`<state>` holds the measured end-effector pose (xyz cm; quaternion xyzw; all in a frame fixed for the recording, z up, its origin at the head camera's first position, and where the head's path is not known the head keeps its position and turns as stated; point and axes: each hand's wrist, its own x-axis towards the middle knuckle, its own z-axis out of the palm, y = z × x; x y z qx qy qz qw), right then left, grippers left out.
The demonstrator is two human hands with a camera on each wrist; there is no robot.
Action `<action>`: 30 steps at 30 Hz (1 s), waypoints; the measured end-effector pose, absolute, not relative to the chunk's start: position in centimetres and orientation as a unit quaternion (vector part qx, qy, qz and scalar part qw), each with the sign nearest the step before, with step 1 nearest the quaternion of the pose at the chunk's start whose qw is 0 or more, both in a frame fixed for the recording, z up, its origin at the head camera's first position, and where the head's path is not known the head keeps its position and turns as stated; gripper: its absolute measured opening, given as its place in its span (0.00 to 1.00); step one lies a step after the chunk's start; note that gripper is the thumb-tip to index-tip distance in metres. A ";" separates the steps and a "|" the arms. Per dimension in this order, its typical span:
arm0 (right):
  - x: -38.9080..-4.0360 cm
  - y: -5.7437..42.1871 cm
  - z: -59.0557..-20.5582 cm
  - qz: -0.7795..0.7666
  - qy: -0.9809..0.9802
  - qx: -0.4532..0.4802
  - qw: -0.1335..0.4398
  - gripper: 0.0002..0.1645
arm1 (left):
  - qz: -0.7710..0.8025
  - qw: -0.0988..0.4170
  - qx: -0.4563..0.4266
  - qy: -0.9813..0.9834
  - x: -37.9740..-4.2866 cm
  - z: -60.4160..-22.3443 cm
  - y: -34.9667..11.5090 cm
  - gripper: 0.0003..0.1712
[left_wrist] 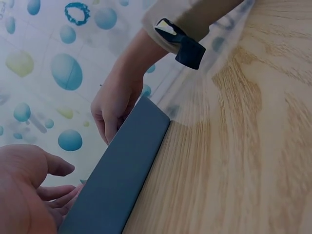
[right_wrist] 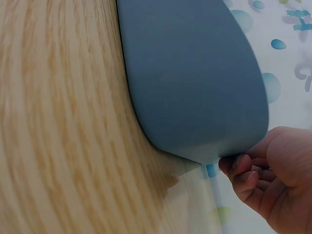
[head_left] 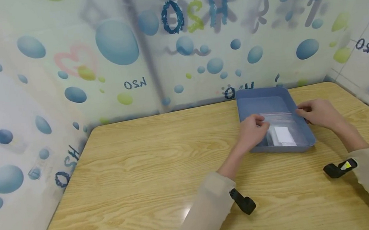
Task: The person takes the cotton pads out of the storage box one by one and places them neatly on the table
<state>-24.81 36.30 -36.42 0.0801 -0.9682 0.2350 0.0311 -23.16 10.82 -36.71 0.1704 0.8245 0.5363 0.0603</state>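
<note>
A blue-grey open box [head_left: 281, 150] stands on the table toward the back right. Inside it lies a clear zip bag [head_left: 277, 116] with a reddish line along its top. A white rectangular piece [head_left: 284, 136] shows through the bag's plastic. My left hand [head_left: 253, 132] reaches over the box's left side, fingertips near the bag. In the left wrist view its thumb is apart from loosely bent fingers, which the box wall [left_wrist: 117, 170] partly hides. My right hand [head_left: 317, 112] pinches the box's right rim; in the right wrist view its fingers [right_wrist: 243, 180] are bent at the edge.
The wood-grain table [head_left: 143, 171] stretches away to the left of the box. A printed curtain [head_left: 124, 91] with blue and green dots hangs behind the table. Black wrist devices are fixed to both sleeves, the left one [head_left: 243, 201] close above the tabletop.
</note>
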 end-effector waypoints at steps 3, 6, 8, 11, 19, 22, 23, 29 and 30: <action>-24.8 36.3 -36.4 0.237 -0.968 0.081 0.033 0.23 | 0.527 0.059 0.147 0.835 -23.1 -36.6 11.3 0.17; -24.8 36.2 -36.4 0.239 -0.967 0.084 0.037 0.23 | 0.515 0.073 0.120 0.846 -23.0 -36.6 11.7 0.19; -24.8 36.3 -36.4 0.238 -0.967 0.086 0.038 0.23 | 0.506 0.085 0.108 0.851 -23.0 -36.7 11.9 0.20; -24.9 36.3 -36.5 0.235 -0.967 0.089 0.040 0.23 | 0.504 0.102 0.096 0.852 -23.0 -36.7 12.1 0.21; -24.8 36.4 -36.4 0.233 -0.968 0.087 0.034 0.24 | 0.509 0.106 0.065 0.852 -22.5 -36.8 12.8 0.18; -24.8 36.3 -36.4 0.232 -0.968 0.090 0.031 0.24 | 0.488 0.095 0.047 0.866 -22.4 -36.7 13.2 0.16; -24.8 36.3 -36.4 0.233 -0.968 0.090 0.029 0.24 | 0.482 0.091 0.041 0.871 -22.4 -36.7 13.3 0.14; -24.7 36.4 -36.4 0.238 -0.967 0.090 0.024 0.24 | 0.473 0.070 0.015 0.878 -22.4 -36.6 13.9 0.08; -24.7 36.4 -36.4 0.237 -0.967 0.091 0.025 0.24 | 0.475 0.067 0.013 0.877 -22.4 -36.6 13.9 0.07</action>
